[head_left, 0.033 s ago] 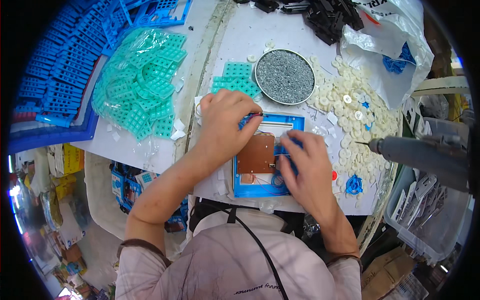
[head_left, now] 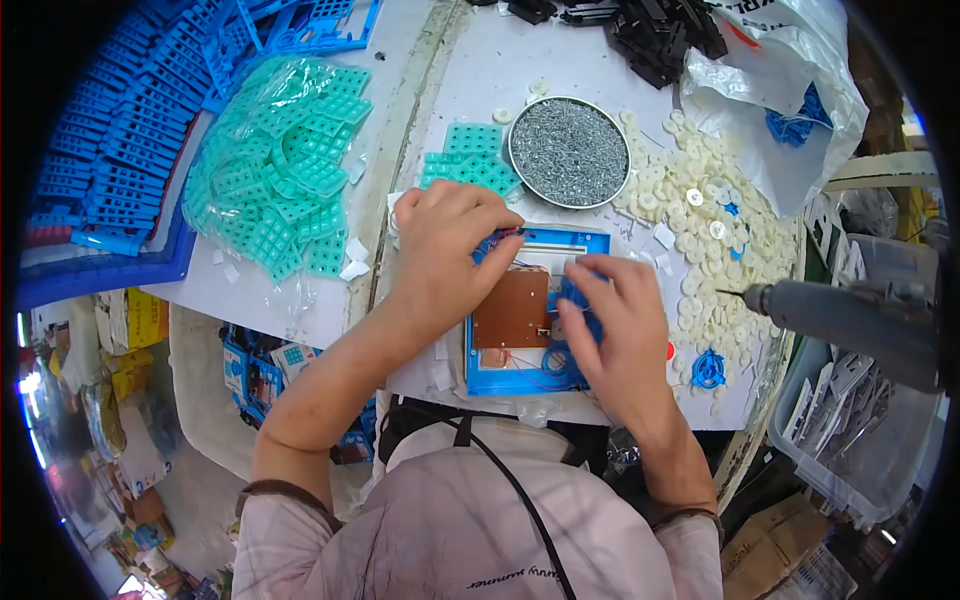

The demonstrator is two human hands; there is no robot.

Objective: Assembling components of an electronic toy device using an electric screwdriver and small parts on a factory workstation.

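A shallow blue plastic case (head_left: 480,378) lies in front of me, a brown circuit board (head_left: 511,310) inside it and thin wires about it. At the case's upper left corner, my left hand (head_left: 450,235) is closed, pinching thin dark and reddish wires (head_left: 508,233) between thumb and forefinger. Over the case's right side is my right hand (head_left: 622,325), its thumb and fingers apart. Blue plastic under those fingers is partly hidden and blurred; nothing plainly sits in their grasp. A round part (head_left: 556,360) shows below the board.
Beyond the case stand a round tin of screws (head_left: 570,150) and green button pads (head_left: 473,150). White round parts (head_left: 720,220) are strewn to the right, near a grey power screwdriver (head_left: 830,318). Bagged green pads (head_left: 285,170) and stacked blue frames (head_left: 130,130) are on the left.
My right hand has shifted slightly right, its thumb and forefinger lifting off the middle of the case. My left hand stays nearly still at the corner.
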